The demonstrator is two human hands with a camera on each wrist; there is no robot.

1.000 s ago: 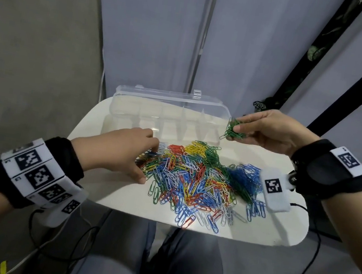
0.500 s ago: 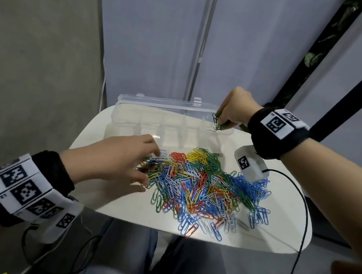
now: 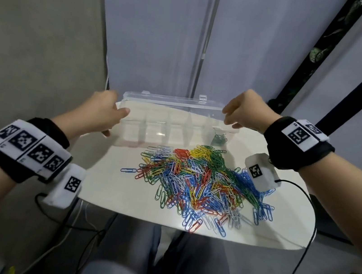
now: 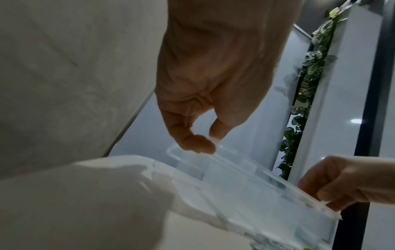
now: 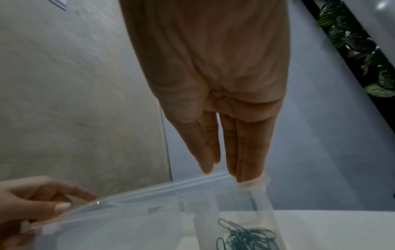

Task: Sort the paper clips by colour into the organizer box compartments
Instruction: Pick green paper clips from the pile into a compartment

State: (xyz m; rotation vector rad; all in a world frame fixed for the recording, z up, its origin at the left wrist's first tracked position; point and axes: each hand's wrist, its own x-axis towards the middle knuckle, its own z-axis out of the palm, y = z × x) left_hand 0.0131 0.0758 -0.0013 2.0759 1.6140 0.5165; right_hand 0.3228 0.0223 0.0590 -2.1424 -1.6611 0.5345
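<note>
Table [image 3: 119, 188]: one, white, rounded; carries the box and the clip pile.
Organizer box [image 3: 152, 130]: one, clear plastic, at the table's far edge; lid [image 3: 171, 102] raised behind it. Compartment count cannot be read exactly.
Clip pile [image 3: 201, 182]: one mixed heap of blue, red, yellow, green and white paper clips, just in front of the box; too many to count.
Green clips [image 3: 219, 139]: one small cluster in the box's right-end compartment.
Left hand [image 3: 101, 112]: at the box's left end, thumb and fingers pinching the lid edge.
Right hand [image 3: 245, 111]: at the box's right end, fingers extended, tips touching the lid's corner.
</note>
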